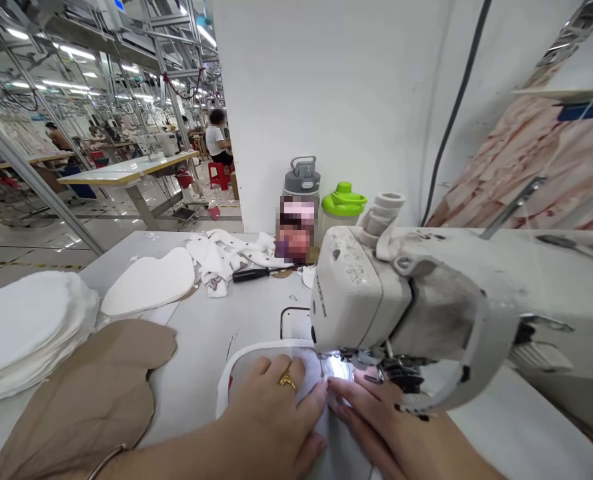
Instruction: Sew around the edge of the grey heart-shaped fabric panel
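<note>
A grey fabric piece with a white edge binding (243, 348) lies under the head of a white sewing machine (361, 290), by its lit needle area. My left hand (276, 407), with a gold ring, rests on the piece; its fingers are bent and its forefinger and thumb hold the cloth left of the needle. Close by on the other side, my right hand (376, 417) has its fingers together on the same cloth, partly behind the machine's curved guard (483, 353). The fingertips of both hands nearly meet. The needle itself is hidden.
At left lie a stack of white padded pieces (26, 327), a brown fabric piece (91, 380) and another white piece (151, 281). Further back are a black-handled screwdriver (251, 274), fabric scraps (216, 260), a grey-lidded bottle (302, 177) and a green-lidded bottle (345, 200). A seated person (217, 141) is far off.
</note>
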`<state>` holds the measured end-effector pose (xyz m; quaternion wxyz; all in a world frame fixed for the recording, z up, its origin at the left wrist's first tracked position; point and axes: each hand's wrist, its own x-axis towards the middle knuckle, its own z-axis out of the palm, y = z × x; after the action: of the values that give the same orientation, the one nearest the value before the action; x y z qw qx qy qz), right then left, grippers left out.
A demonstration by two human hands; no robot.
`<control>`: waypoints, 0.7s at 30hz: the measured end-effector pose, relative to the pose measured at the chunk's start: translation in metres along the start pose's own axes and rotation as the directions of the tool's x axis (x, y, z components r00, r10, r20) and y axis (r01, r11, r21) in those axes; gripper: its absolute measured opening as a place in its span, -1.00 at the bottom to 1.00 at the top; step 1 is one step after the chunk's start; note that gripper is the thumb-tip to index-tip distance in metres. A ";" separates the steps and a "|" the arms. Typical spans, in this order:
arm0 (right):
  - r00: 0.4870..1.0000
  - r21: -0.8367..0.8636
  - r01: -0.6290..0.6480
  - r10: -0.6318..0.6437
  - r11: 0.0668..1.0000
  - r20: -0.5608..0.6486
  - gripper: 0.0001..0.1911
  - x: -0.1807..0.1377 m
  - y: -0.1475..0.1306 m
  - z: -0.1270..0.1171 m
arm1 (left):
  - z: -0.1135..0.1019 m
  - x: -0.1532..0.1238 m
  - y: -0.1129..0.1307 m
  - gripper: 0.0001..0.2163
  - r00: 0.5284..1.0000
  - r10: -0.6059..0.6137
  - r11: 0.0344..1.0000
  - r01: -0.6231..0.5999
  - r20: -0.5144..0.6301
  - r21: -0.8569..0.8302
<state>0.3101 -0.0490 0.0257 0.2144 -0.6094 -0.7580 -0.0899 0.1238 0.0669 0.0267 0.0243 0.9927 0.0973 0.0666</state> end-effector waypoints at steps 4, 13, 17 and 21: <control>0.999 0.033 -0.015 0.013 0.999 0.051 -0.71 -0.003 0.004 -0.002 | 0.012 -0.001 0.007 -0.58 0.993 -0.010 0.999 0.014 -0.120 0.031; 0.996 0.141 -0.018 0.005 0.990 0.088 -0.69 0.002 -0.003 -0.015 | 0.001 0.004 0.008 -0.59 0.995 -0.086 0.996 0.085 -0.045 -0.039; 0.998 0.046 0.001 -0.004 0.999 0.057 -0.66 0.001 0.002 -0.011 | 0.007 0.001 0.004 -0.45 0.994 -0.064 0.996 0.059 -0.083 -0.064; 1.000 -0.032 0.015 -0.015 0.999 0.024 -0.64 0.001 0.006 -0.007 | 0.015 0.002 0.004 -0.31 0.997 -0.070 0.997 0.069 -0.033 -0.028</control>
<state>0.3174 -0.0493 0.0320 0.1950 -0.6081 -0.7635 -0.0965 0.1287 0.0631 0.0124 0.0385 0.9870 0.1313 0.0841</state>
